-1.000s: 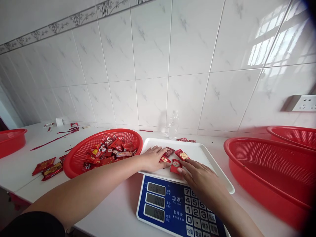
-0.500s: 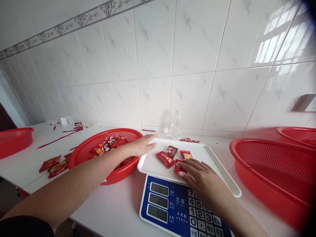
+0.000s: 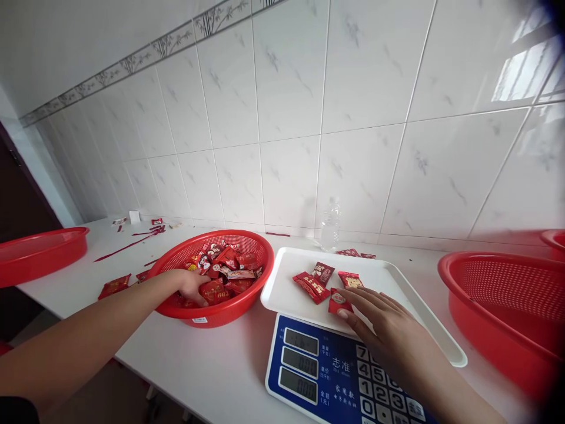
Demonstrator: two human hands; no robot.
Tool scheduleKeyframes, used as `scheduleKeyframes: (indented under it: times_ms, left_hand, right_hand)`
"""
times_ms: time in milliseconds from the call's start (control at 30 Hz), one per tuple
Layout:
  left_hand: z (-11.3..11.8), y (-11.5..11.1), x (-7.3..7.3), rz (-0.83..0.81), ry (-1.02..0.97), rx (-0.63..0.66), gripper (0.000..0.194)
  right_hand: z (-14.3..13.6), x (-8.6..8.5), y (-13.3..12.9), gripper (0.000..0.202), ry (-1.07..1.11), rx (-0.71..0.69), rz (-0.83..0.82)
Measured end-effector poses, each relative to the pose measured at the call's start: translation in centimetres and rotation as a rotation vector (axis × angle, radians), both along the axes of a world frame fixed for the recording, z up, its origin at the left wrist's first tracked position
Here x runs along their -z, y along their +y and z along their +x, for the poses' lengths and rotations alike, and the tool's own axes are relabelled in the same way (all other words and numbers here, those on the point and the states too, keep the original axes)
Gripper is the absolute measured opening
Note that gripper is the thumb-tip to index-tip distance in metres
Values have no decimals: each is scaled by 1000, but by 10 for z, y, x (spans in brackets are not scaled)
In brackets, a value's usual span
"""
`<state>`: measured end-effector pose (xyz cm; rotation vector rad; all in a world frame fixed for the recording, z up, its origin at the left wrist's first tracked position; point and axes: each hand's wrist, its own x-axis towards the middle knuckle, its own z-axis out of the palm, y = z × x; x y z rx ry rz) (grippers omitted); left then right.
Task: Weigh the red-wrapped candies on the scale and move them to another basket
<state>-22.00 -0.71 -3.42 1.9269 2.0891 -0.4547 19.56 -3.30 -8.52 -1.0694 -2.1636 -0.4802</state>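
My left hand (image 3: 193, 285) is down inside a red plastic basket (image 3: 200, 321), among small red-wrapped snack packets (image 3: 216, 290). Its thumb and forefinger are apart at a red packet; the other fingers are partly hidden. On the right, my right hand (image 3: 384, 321) is open, fingers stretched over the white tray (image 3: 282, 282) of a blue digital scale (image 3: 276, 365). The fingertips are at a small red packet (image 3: 338, 301), without a closed grip. Lying beside it on the tray are a red packet (image 3: 311, 287), a dark red one (image 3: 323, 272) and one with a pale picture (image 3: 350, 279).
Another red basket (image 3: 468, 306) stands right of the scale, a further one (image 3: 66, 253) at far left. Behind the tray, a clear bottle (image 3: 330, 227) stands near the tiled wall (image 3: 286, 182). Loose packets (image 3: 115, 286) and dark red strips (image 3: 132, 244) lie on the table left.
My left hand has moved left from the tray's edge down into the basket of packets. My right hand stays at the small packet on the tray. The view has swung slightly left.
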Motion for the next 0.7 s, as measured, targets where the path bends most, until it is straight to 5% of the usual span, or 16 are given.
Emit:
scheduleKeyframes:
  times_ms: [233, 700]
  left_hand:
    - [6, 2, -1, -183, -133, -84, 61]
    - [14, -6, -6, -247, -680, -259, 92]
  right_hand:
    - [0, -1, 0, 50, 17, -14, -36]
    - [0, 1, 0, 49, 40, -12, -63]
